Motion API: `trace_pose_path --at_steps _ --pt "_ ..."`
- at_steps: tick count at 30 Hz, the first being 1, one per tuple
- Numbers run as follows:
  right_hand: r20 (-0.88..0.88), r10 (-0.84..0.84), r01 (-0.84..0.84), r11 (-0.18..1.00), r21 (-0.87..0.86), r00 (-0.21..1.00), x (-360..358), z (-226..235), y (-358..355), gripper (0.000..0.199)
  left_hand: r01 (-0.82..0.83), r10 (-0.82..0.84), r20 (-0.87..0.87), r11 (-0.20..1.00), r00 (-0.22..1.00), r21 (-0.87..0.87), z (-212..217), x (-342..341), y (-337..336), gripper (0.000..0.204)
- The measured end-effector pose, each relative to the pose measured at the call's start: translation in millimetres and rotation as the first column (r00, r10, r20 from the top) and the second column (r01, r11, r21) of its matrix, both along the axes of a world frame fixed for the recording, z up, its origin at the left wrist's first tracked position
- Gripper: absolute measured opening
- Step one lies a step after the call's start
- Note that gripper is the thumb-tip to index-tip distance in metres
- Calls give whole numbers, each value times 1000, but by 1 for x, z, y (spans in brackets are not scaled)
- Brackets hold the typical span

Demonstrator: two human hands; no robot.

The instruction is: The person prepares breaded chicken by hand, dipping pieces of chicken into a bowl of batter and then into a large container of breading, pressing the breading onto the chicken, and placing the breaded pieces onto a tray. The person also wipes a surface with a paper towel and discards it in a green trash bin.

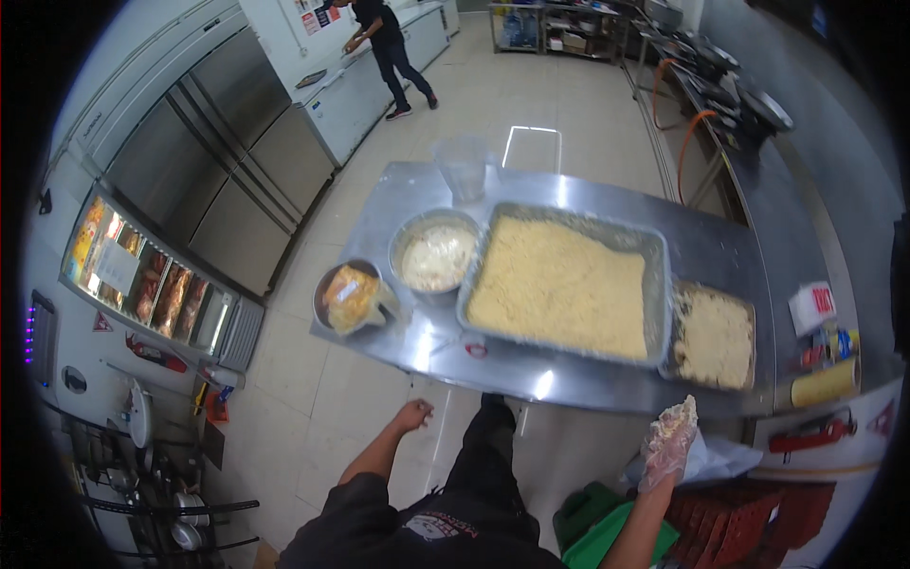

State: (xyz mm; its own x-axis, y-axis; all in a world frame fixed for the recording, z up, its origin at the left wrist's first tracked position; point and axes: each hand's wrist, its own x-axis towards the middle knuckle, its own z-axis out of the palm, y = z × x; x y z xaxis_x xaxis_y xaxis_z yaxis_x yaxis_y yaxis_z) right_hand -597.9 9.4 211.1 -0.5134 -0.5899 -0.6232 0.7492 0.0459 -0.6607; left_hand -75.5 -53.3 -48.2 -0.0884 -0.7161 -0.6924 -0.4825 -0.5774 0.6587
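My bare left hand [413,416] hangs in front of the steel table's near edge, its fingers loosely curled with nothing visible in them. Below the table's right front corner is my right hand [669,446] in a clear plastic glove. Pale, clumpy batter coats its fingers, which stretch upward and hold nothing. Closest to it on the table lies a small tray [713,338] of breaded pieces. Beside that stands a large grey tub [658,294] filled with yellowish flour or breading [559,284]. To the left are a bowl of white batter [438,256] and a metal bowl [327,284] holding a bagged orange-yellow food [349,296].
A clear plastic container [464,171] stands on the steel table [398,190]. Green bins [607,526] and red crates [749,522] sit by my right arm. A lit display fridge [156,280] is at left. Another person [387,43] stands by white chest freezers [351,100].
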Motion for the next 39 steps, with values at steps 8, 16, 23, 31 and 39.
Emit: trace_pose_path --at_steps 8,16,23,31,39 --pt "-87 -527 510 845 -159 846 -26 0 258 31 390 -396 -63 843 916 370 47 -76 56 34" --pt "-226 -959 972 201 -118 171 103 -6 508 23 952 -980 -85 150 179 268 -47 -90 -16 37" --pt "104 -967 953 -250 -172 -235 290 -90 541 27 787 -864 32 473 503 397 4 -219 -31 31" --pt "124 -992 979 -12 204 -38 228 -168 538 30 951 -960 -47 266 277 160 49 -362 60 29" --pt "281 -953 967 168 193 110 153 -242 530 22 963 -962 -45 266 268 46 96 -377 92 28"
